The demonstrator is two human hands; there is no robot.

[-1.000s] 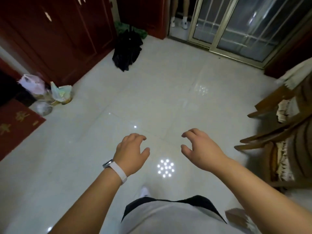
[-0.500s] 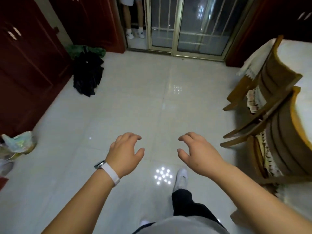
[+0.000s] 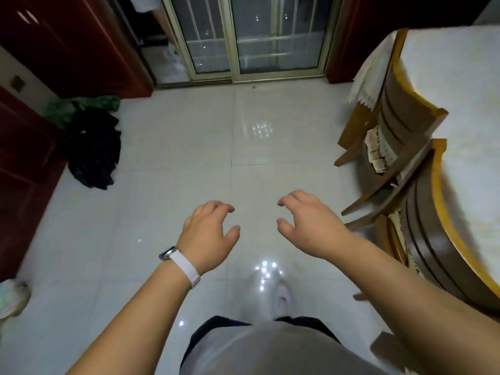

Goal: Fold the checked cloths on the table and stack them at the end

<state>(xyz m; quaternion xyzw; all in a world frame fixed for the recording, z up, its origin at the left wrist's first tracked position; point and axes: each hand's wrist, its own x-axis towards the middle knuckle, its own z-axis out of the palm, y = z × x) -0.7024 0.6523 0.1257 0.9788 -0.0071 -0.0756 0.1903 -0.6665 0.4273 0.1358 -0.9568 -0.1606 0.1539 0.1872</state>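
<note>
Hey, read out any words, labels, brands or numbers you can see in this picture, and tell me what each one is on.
No text can be read anywhere in this view.
The watch on the left wrist is seen edge-on, and its face shows nothing legible.
The wall plate at the far left is dark and blurred, with no marks to read.
The plastic bag at the lower left is too blurred to show any print.

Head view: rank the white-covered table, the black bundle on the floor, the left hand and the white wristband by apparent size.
1. table
2. black bundle and left hand: about alike, and the hand is nearer the camera, so unranked
3. wristband
</note>
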